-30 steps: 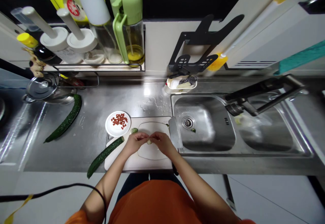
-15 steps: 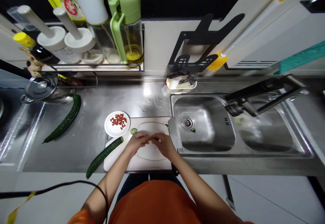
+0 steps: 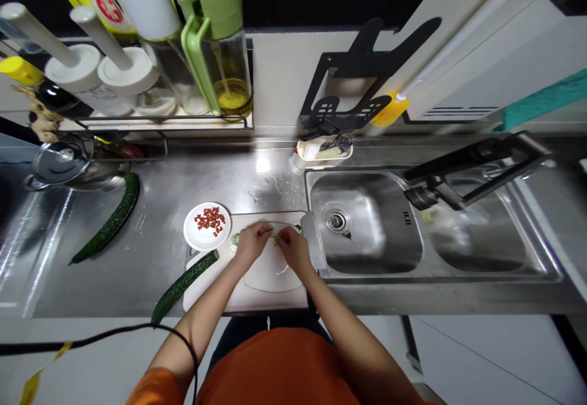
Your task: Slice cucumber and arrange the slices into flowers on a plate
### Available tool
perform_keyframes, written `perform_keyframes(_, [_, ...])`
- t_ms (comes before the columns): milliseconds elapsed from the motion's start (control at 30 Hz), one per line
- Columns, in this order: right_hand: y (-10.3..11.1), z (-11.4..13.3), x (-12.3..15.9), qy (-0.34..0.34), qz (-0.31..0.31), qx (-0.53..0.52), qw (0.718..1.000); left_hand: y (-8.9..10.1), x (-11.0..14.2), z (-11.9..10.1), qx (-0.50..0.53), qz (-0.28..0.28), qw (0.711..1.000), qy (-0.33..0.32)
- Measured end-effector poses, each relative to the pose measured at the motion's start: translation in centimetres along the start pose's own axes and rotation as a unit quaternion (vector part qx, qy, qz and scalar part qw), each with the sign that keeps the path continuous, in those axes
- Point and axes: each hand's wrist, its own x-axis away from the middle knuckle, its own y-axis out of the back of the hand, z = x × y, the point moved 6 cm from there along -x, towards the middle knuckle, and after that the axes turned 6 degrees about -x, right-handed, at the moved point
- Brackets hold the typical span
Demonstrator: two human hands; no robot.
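My left hand (image 3: 250,243) and my right hand (image 3: 291,248) meet over the far part of the white cutting board (image 3: 257,295). Both are closed in a pinch on a small pale green piece (image 3: 275,238) held between them; I cannot make out what it is. A cut cucumber (image 3: 183,284) lies across the board's left corner, just left of my left wrist. A green cucumber end (image 3: 235,238) rests on the board beside my left hand. A white plate of chopped red bits (image 3: 207,226) stands just beyond the board's left corner.
A whole cucumber (image 3: 106,224) lies on the steel counter at left, near a pot lid (image 3: 59,159). The double sink (image 3: 367,227) with a black tap (image 3: 472,169) lies to the right. A rack of bottles and an oil dispenser (image 3: 215,38) lines the back wall.
Both hands have moved a little away from me, toward the board's far edge, still pinched together. The view has shifted slightly.
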Motion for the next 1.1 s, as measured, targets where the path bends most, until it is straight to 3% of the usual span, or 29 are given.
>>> perform_keyframes(133, [-0.1, 0.0, -0.2, 0.024, -0.017, 0.038, 0.999, -0.5, -0.3, -1.6, -0.111, -0.037, 0.984, -0.134])
perform_keyframes(233, [-0.5, 0.1, -0.3, 0.049, -0.019, 0.092, 0.994, -1.0, -0.4, -1.7, -0.179, -0.064, 0.967, -0.170])
perform_keyframes(433, [-1.3, 0.2, -0.2, 0.052, -0.005, 0.193, 0.980, -1.5, -0.3, -1.7, -0.213, -0.081, 0.955, -0.190])
perform_keyframes(600, [-1.7, 0.6, -0.1, 0.063, -0.006, 0.249, 0.967, -1.5, -0.2, -1.5, -0.245, -0.096, 0.950, -0.169])
perform_keyframes(767, [-1.8, 0.5, 0.0, 0.098, -0.036, 0.254, 0.962, -1.5, 0.1, -1.5, -0.285, -0.102, 0.941, -0.154])
perform_keyframes(1100, [-1.8, 0.3, 2.6, 0.206, -0.046, 0.231, 0.950, -1.9, 1.9, -0.8, -0.342, -0.060, 0.914, -0.211])
